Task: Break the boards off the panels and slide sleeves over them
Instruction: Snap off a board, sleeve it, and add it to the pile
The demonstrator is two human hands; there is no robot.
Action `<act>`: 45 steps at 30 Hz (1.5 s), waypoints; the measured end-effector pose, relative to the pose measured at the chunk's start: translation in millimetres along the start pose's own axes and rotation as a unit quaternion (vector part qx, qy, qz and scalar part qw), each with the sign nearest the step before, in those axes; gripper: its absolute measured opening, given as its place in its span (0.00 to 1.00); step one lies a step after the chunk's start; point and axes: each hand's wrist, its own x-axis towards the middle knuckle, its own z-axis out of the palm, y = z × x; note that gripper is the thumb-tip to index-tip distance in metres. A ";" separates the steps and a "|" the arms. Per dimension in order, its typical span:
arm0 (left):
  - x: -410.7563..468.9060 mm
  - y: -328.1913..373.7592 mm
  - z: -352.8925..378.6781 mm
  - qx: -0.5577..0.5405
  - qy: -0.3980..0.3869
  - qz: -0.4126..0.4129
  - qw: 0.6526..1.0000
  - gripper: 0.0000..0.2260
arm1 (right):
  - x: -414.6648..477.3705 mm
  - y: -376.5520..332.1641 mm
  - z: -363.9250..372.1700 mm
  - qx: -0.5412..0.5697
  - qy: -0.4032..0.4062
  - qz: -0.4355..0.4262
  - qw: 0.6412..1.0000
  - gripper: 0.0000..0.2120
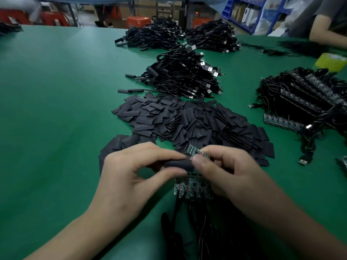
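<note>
My left hand (131, 173) pinches a black sleeve (179, 164) between thumb and fingertips. My right hand (225, 173) pinches a small green board (197, 152) at the sleeve's right end; the board sticks out up and to the left behind the sleeve. Whether the board is inside the sleeve I cannot tell. Below the hands a panel of joined boards (191, 186) lies on the green table, with black cables (197, 231) running from it toward me. A large heap of loose black sleeves (187, 119) lies just beyond my hands.
Bundled black USB cables with sleeved ends (184, 76) are piled further back, with two more piles (178, 34) behind. At the right lies a stack of panels with cables (304, 98) and a yellow-green tape roll (330, 61). Another person's arm (326, 32) rests at far right.
</note>
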 end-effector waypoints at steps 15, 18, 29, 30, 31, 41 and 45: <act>-1.7 -5.7 -0.2 -0.097 0.014 -0.086 0.991 0.08 | -3.2 1.3 -10.4 -0.050 -0.032 -0.019 0.998 0.20; -1.4 -4.8 -1.3 -0.087 0.007 -0.058 0.995 0.08 | -2.1 1.1 -11.3 -0.021 -0.038 0.004 0.999 0.19; -2.1 -3.1 -2.4 -0.032 0.009 -0.015 0.999 0.07 | -4.3 -4.0 -15.2 0.067 -0.111 0.054 0.990 0.18; -1.8 -2.7 -2.1 -0.032 0.008 -0.015 0.999 0.07 | -4.5 -3.6 -15.3 0.054 -0.108 0.048 0.992 0.18; -1.6 -2.4 -1.8 -0.032 0.008 -0.016 0.999 0.06 | -4.7 -2.8 -15.2 0.034 -0.102 0.039 0.993 0.19; -0.9 -1.7 -1.8 -0.045 -0.002 -0.017 0.999 0.07 | -5.3 -0.7 -13.6 0.019 -0.093 0.030 0.995 0.19; 0.7 0.6 -3.9 -0.027 -0.020 0.016 0.999 0.07 | -4.1 -4.2 -16.9 0.099 -0.129 0.082 0.983 0.18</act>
